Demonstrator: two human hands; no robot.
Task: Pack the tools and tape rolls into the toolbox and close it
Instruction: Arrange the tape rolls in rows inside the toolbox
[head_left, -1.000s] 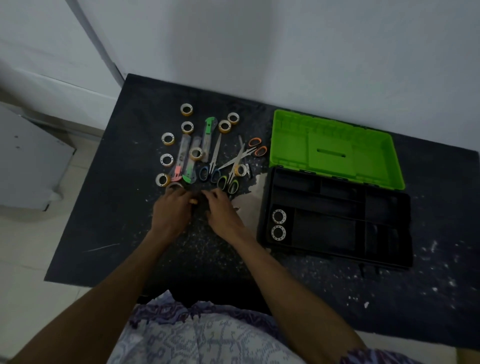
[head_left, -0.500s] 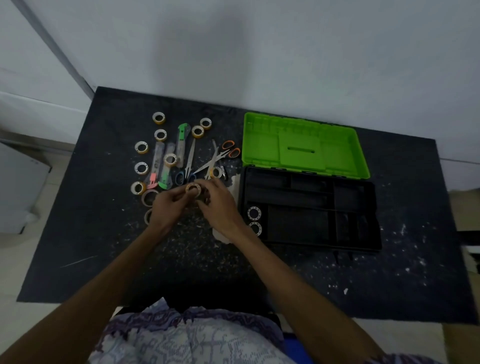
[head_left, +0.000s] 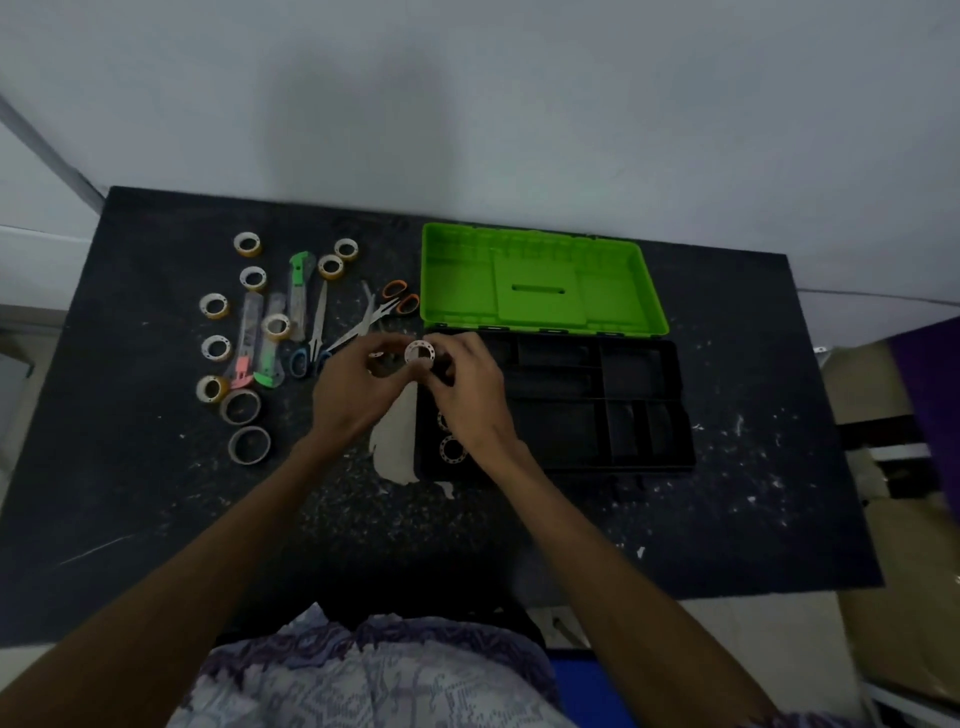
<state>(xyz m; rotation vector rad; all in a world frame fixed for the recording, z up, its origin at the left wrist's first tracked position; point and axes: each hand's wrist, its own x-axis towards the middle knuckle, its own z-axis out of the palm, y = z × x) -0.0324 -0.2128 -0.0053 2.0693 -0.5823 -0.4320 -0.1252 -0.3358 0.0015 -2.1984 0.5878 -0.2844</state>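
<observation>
Both hands meet over the toolbox's left edge. My right hand (head_left: 470, 387) pinches a small white tape roll (head_left: 420, 353) at its fingertips, and my left hand (head_left: 356, 389) holds the same roll from the left with curled fingers. The black toolbox base (head_left: 649, 415) lies open with its green lid (head_left: 540, 280) folded back. Two rolls (head_left: 451, 450) lie in its front left compartment, partly hidden by my right wrist. Several tape rolls (head_left: 214, 305), utility knives (head_left: 298, 283) and scissors (head_left: 318, 332) lie to the left on the table.
Two larger rolls (head_left: 250, 445) sit near the left front of the black table (head_left: 156, 493). A pale worn patch (head_left: 395, 447) lies beside the toolbox. The wall runs behind the table. A cardboard box (head_left: 883, 467) stands off the right edge.
Both hands lifted a tape roll from the pile and carried it right, from the table beside the scissors to the toolbox's left edge. The view also shifted left.
</observation>
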